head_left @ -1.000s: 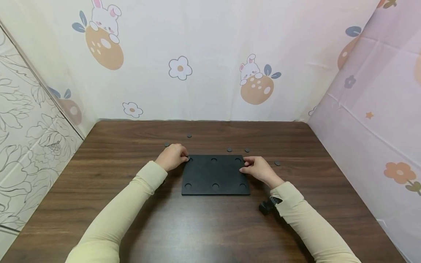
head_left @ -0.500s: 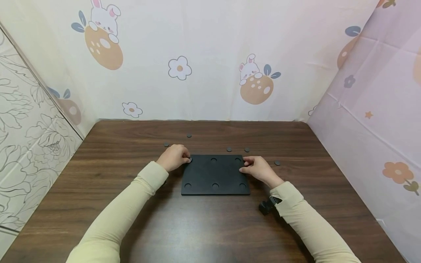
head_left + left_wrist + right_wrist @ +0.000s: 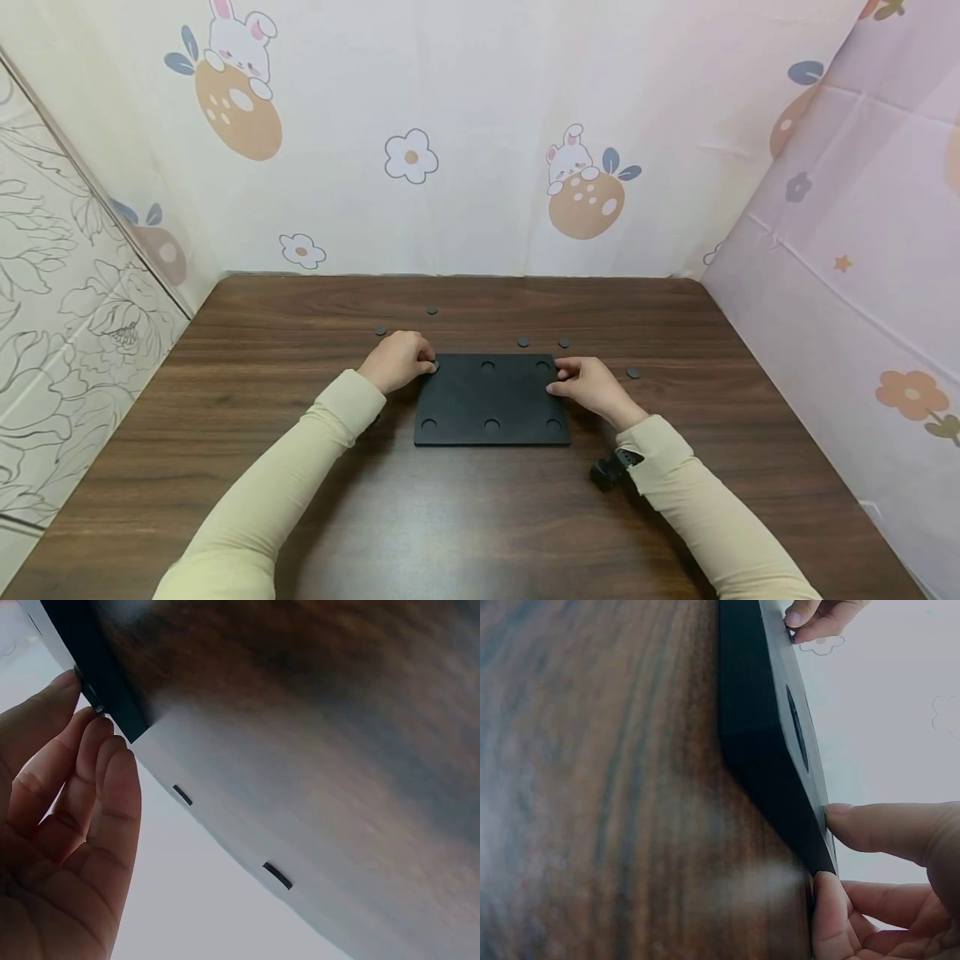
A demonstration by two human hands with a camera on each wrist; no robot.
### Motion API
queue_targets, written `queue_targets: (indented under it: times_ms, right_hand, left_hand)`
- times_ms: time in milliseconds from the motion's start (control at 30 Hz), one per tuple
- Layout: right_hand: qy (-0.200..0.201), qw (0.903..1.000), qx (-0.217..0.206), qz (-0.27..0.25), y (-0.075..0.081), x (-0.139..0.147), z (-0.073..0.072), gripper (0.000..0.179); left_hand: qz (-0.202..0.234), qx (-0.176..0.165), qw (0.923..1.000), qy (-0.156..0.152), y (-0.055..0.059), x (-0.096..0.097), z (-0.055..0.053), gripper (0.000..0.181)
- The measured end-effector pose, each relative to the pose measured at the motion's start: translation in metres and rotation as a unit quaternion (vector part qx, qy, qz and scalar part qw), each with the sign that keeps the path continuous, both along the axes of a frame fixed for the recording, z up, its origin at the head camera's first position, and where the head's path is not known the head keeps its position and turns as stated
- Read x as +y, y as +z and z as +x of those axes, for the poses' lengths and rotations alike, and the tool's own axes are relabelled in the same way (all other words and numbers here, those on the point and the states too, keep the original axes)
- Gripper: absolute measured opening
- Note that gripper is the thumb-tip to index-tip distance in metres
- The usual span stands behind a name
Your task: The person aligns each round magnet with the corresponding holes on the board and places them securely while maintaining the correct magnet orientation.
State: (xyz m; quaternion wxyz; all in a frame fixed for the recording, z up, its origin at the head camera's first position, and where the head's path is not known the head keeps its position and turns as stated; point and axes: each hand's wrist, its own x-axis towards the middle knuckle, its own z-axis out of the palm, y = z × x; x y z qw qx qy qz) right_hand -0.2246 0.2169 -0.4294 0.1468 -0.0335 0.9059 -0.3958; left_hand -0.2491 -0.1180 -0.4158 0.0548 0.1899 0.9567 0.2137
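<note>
A flat black board (image 3: pixel 491 396) with round recesses along its near and far edges lies on the wooden table. At its far left corner my left hand (image 3: pixel 397 360) pinches a small dark disc (image 3: pixel 436 366) between thumb and fingertips, right at the corner recess. The left wrist view shows that disc (image 3: pixel 91 697) edge-on against the board's top. My right hand (image 3: pixel 596 390) holds the board's right edge near the far corner. In the right wrist view its thumb (image 3: pixel 851 825) is on the top face and its fingers are against the side.
Several loose dark discs lie on the table (image 3: pixel 480 517) beyond the board: one disc (image 3: pixel 380 331) past my left hand, another (image 3: pixel 432 310) farther back, two behind the board's right half, and a disc (image 3: pixel 633 372) right of my right hand. A patterned curtain (image 3: pixel 480 200) hangs behind.
My left hand has shifted very slightly right with the disc at the corner recess. The right hand and the board have stayed in place.
</note>
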Motion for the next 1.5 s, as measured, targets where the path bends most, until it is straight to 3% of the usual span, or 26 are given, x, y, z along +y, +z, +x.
queue_targets:
  times_ms: [867,1200,1500]
  right_hand:
    - [-0.001,1.0,-0.003,-0.006,-0.002,0.0,-0.001,0.06]
    - [0.0,1.0,-0.005,-0.006,-0.001,0.001,0.0,0.061]
    - [0.001,1.0,-0.002,-0.005,-0.001,0.0,-0.001,0.06]
  left_hand:
    - [0.004,0.009,1.0,-0.001,0.002,-0.002,0.005,0.02]
    - [0.04,0.057,0.9974,0.02,0.005,-0.012,0.002,0.025]
    - [0.056,0.06,0.9949,0.059,0.005,-0.027,-0.005,0.03]
